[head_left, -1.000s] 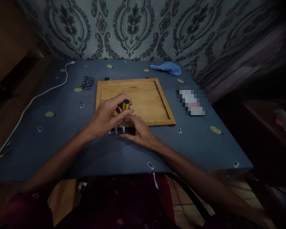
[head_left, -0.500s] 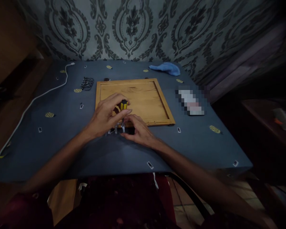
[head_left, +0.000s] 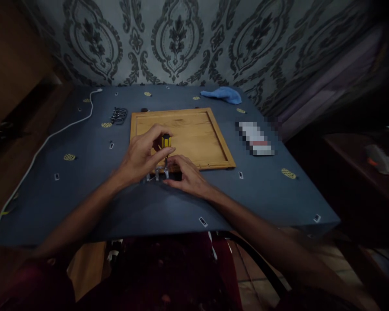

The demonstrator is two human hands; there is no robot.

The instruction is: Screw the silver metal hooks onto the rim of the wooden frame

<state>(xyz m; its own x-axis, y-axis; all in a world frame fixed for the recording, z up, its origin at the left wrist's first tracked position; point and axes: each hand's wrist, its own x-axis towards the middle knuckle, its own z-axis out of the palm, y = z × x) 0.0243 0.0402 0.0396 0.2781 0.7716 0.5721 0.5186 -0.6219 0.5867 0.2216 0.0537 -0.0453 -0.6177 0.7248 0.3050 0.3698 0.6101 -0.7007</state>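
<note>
My left hand (head_left: 142, 155) is closed round the black-and-yellow handle of a screwdriver (head_left: 166, 141), held upright at the near edge of a wooden tray (head_left: 194, 129). The tool's tip points down at a small metal bracket (head_left: 157, 175) on the dark blue table (head_left: 84, 190). My right hand (head_left: 188, 175) rests on the table beside that bracket, its fingertips pinched against the metal piece to steady it. The fastener under the tip is hidden by my fingers.
A bunch of metal hooks (head_left: 118, 115) lies left of the tray, with a white cable (head_left: 52, 136) running along the left side. A blue cloth (head_left: 222, 95) sits at the back right, a blurred-out flat object (head_left: 254, 138) right of the tray. Patterned wall behind.
The view has drifted slightly; my hands hold nearly the same pose, with the left hand's grip on the screwdriver handle shifted a little, as if turning.
</note>
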